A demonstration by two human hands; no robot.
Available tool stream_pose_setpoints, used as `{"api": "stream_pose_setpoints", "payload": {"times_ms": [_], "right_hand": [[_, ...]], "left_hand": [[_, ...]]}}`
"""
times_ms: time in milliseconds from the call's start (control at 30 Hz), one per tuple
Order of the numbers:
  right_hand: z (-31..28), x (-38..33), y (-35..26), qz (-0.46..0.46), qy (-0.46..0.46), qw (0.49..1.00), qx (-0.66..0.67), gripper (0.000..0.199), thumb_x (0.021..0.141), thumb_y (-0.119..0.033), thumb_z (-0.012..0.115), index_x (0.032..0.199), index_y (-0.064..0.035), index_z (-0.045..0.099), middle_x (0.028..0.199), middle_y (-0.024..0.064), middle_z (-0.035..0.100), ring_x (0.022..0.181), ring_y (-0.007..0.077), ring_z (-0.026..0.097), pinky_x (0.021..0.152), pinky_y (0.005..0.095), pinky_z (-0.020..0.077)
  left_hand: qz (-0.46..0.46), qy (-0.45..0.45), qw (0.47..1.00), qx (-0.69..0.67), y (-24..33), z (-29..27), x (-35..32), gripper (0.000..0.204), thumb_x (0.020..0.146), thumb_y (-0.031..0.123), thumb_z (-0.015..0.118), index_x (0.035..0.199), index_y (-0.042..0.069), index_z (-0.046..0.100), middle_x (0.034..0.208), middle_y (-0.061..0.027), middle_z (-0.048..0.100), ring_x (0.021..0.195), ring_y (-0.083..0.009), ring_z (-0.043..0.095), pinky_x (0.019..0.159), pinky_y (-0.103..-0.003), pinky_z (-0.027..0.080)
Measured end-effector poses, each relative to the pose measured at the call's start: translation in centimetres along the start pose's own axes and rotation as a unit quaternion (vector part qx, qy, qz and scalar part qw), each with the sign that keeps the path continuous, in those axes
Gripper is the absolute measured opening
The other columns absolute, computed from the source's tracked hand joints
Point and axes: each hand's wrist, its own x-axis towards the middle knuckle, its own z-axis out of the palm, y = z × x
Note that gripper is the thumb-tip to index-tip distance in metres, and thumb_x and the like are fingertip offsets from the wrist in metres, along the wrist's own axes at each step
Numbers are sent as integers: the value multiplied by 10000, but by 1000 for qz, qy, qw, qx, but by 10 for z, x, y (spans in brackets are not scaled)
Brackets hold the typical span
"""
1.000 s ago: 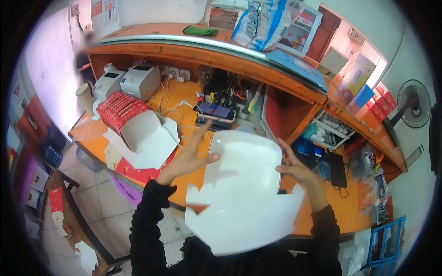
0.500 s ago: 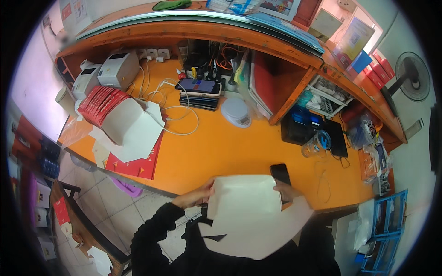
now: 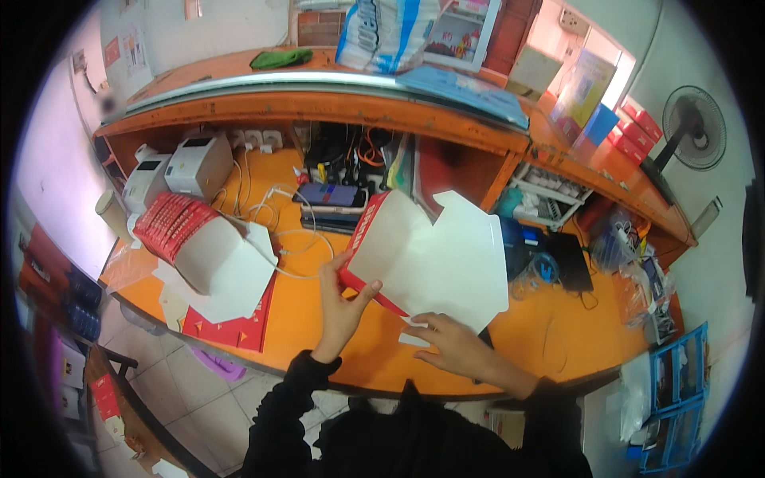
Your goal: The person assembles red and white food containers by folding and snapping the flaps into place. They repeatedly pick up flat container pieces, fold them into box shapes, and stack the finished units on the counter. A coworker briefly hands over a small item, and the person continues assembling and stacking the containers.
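Observation:
A partly folded cardboard box [image 3: 438, 267], red outside and white inside, is held tilted above the orange desk with its wide white flap spread to the right. My left hand [image 3: 343, 307] grips its red left side, thumb in front and fingers behind the wall. At the box's lower edge, my right hand [image 3: 456, 346] has its fingers on a small white tab. To the left, a nested stack of similar red-and-white boxes [image 3: 177, 227] lies on flat red cardboard sheets [image 3: 253, 319].
Two white printers [image 3: 199, 166] stand at the back left, beside cables and a pile of phones [image 3: 331, 196]. A clear plastic cup [image 3: 527, 283] and a black device [image 3: 570, 259] are on the right. The orange shelf edge [image 3: 319, 111] runs across the back.
The box has been raised away from my body, over the desk, and turned so its red side shows. My left hand moved up its side; my right hand came to its lower edge.

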Motion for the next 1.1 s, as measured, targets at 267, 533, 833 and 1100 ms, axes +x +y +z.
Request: {"api": "stream_pose_setpoints", "payload": {"times_ms": [267,533,833,1100], "right_hand": [[21,17,26,-55,259,963,-56,239,690,-9,615,914,-90,640,815,65,572,776,239,537,705,341,479],[10,23,25,-20,321,945,-49,179,702,-17,628,869,-80,640,827,62,552,747,235,526,691,353,460],[5,-2,25,-33,190,981,6,135,732,14,589,845,-55,614,974,114,534,896,246,567,868,367,457],[-1,2,12,-3,393,919,-19,154,690,42,633,823,-32,611,843,104,627,740,259,617,733,349,506]], "left_hand": [[2,120,993,-3,-9,7,5,668,721,187,722,1247,36,339,1160,-128,317,1111,-244,365,831,-293,446],[132,24,990,43,-3,26,-9,875,696,232,744,1333,62,168,1290,-134,190,1141,-264,362,843,-352,470],[-4,107,986,-130,-24,27,0,803,647,-25,737,1277,52,246,1250,-111,301,1090,-186,427,754,-248,515],[308,142,931,136,-29,42,-20,838,625,46,779,1264,86,238,1283,-139,252,1174,-245,345,908,-348,409]]}}
